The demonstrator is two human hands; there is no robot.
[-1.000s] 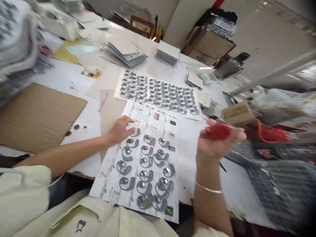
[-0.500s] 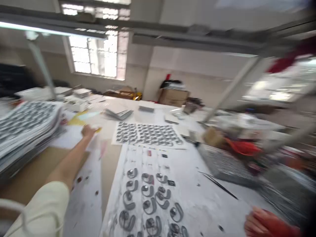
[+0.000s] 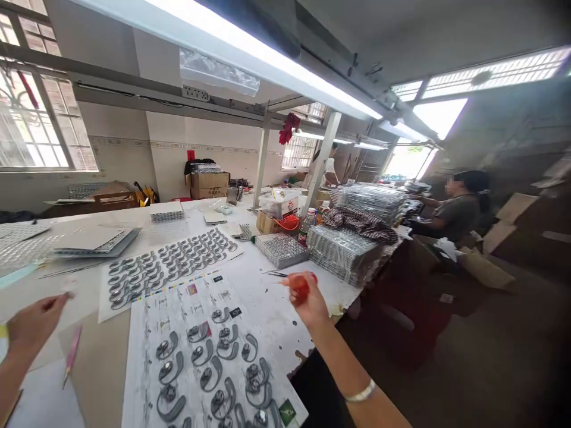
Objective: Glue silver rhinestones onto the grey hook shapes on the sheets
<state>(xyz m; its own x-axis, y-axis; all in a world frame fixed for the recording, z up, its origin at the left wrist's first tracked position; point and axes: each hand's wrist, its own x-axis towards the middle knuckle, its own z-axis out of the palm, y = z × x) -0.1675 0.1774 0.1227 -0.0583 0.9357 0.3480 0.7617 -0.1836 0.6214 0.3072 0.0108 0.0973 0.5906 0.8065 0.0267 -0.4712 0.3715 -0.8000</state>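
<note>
My right hand point(image 3: 307, 302) is wrapped round a small red squeeze bottle point(image 3: 300, 285), its thin nozzle pointing left above the white tabletop. Behind the nozzle lie dark tweezers point(image 3: 277, 274). At the left edge my left hand point(image 3: 35, 327) has thumb and fingers pinched together; a faint clear-pinkish bit shows at the tips, too small to name. A pink pen-like tool point(image 3: 72, 356) lies beside it. Between the hands is a printed sheet point(image 3: 138, 356) bearing rows of grey curved pieces with round studs point(image 3: 207, 377). A second sheet point(image 3: 104, 306) of similar curved pieces lies beyond.
Flat card stacks point(image 3: 98, 238) sit at back left. To the right are a clear tray point(image 3: 281, 249), a drink bottle point(image 3: 307, 223) and wrapped stacks point(image 3: 343, 252) along the table edge. Metal posts point(image 3: 321, 163) rise from the table. A seated person point(image 3: 459, 208) is farther right.
My view has swung to the right. My left hand has drawn back from the yellow item on the far left. My right hand has come up from the lower right, over the table.
</note>
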